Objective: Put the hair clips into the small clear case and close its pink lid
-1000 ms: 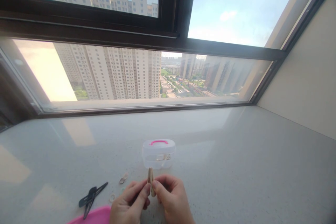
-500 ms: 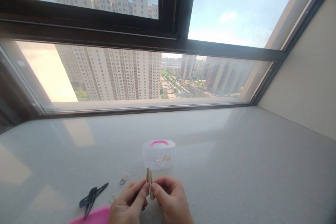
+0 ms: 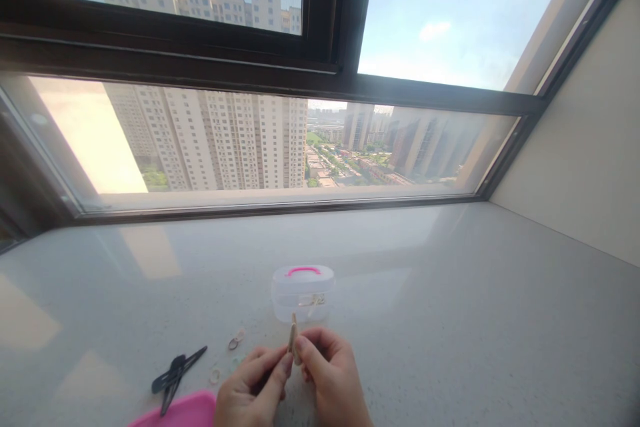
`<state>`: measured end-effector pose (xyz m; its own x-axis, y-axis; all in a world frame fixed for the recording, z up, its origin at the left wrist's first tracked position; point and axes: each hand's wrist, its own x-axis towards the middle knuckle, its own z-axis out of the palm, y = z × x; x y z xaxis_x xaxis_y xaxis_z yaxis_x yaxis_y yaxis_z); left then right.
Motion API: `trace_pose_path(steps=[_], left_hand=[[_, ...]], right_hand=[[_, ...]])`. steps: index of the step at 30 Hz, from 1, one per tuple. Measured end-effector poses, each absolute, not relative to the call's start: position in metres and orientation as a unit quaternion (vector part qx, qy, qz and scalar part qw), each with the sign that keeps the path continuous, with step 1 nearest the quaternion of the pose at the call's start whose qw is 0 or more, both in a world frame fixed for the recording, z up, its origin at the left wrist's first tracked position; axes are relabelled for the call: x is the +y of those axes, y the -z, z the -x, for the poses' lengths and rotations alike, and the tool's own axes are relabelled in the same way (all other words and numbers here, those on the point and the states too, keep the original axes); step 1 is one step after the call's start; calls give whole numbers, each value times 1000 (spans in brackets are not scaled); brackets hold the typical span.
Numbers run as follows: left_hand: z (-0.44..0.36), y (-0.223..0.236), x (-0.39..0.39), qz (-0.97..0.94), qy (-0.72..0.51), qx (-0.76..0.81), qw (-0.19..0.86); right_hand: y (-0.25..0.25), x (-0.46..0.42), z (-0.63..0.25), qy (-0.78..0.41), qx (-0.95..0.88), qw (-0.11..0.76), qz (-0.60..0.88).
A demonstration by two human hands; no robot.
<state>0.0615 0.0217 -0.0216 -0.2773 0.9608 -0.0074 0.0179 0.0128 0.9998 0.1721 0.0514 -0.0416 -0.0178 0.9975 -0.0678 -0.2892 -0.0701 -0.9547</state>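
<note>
Close together at the bottom centre are my left hand [image 3: 255,387] and my right hand [image 3: 333,373]. Between their thumbs and fingers they pinch slim beige hair clips [image 3: 293,332], held upright and seen edge-on; the fingers cover their lower parts. Just beyond the clips stands a small clear plastic box [image 3: 287,303] with a pink handle [image 3: 303,271] and some light-coloured things inside. To the left of my left hand lie small hair ties [image 3: 233,343] and two crossed black hair clips [image 3: 176,377].
A pink tray [image 3: 175,411] sits at the bottom edge, partly behind my left hand. The pale speckled sill [image 3: 450,320] runs up to a dark-framed window [image 3: 260,80]. A plain wall [image 3: 595,133] bounds the right side.
Both hands have shifted slightly right with the beige clips, whose two pieces now sit closer together. More small hair ties show beside my left hand.
</note>
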Motion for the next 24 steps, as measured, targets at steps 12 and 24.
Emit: trace_pose_path(steps=[12,24], left_hand=[[-50,23,27,-326,-572,604,450],[-53,37,32,-261,-611,521,536]], right_hand=[[43,44,-159,-559,-436,542,451],[40,52,-163,-620,-339,579,407]])
